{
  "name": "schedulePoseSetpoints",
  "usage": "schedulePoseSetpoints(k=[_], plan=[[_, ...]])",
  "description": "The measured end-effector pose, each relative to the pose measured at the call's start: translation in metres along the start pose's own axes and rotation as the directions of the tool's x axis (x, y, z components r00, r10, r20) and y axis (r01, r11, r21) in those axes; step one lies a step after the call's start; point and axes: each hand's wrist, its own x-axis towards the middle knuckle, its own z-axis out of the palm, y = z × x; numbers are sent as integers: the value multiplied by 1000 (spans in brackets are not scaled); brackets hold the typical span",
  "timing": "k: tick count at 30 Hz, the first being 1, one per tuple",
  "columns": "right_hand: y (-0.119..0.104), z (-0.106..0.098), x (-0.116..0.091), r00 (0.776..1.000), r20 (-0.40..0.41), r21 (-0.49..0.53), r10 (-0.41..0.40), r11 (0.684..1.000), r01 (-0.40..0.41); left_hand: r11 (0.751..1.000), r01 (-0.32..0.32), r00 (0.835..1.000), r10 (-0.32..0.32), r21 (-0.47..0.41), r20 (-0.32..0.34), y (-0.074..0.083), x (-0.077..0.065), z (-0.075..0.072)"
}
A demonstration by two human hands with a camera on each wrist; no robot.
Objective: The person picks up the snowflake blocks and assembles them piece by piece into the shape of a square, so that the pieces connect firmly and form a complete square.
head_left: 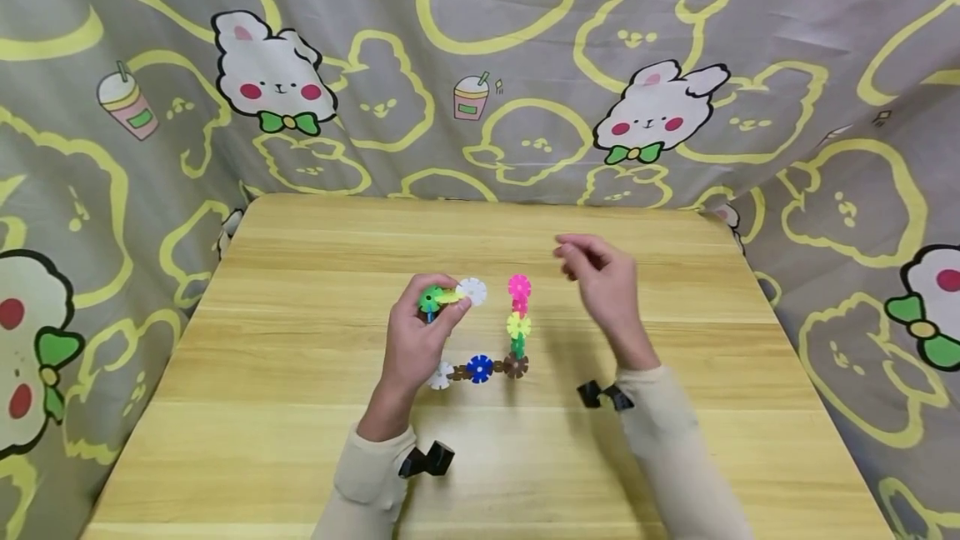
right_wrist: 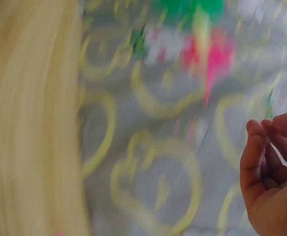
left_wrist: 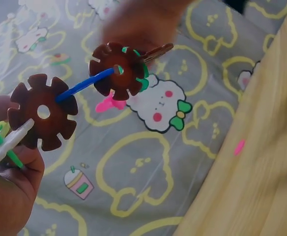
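My left hand (head_left: 420,332) pinches one end of a chain of snowflake building discs, around a green disc (head_left: 431,299), a yellow disc (head_left: 448,297) and a white disc (head_left: 473,291). The rest of the chain hangs in a U shape: another white disc (head_left: 441,375), a blue disc (head_left: 479,369), a brown disc (head_left: 516,365), then green, yellow (head_left: 519,325) and pink (head_left: 519,287) ones rising on the right. Apart from the chain, my right hand (head_left: 606,286) is raised with fingers loosely bent. Nothing shows between its fingertips in the right wrist view.
Under both hands lies a wood-grain table (head_left: 300,457). A small pink piece (left_wrist: 239,147) rests on it in the left wrist view. Grey patterned curtains (head_left: 525,140) stand behind the table and along both sides.
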Motion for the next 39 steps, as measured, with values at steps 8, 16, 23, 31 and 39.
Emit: schedulePoseSetpoints(k=[8, 16, 23, 31, 39], plan=[[95, -28, 53, 963, 108, -488, 247, 857, -166, 1000, 8, 1000, -8, -16, 2, 0, 1, -1], [135, -14, 66, 921, 257, -673, 292, 738, -46, 1000, 3, 1000, -3, -26, -2, 1, 1, -2], [138, -7, 64, 897, 285, -741, 339, 671, -19, 999, -7, 1000, 8, -33, 10, -1, 1, -3], [141, -8, 63, 901, 249, -733, 355, 677, -64, 999, -22, 1000, 22, -24, 15, -1, 0, -2], [143, -13, 64, 913, 238, -728, 330, 683, -58, 1000, -7, 1000, 7, -16, 10, -1, -1, -2]])
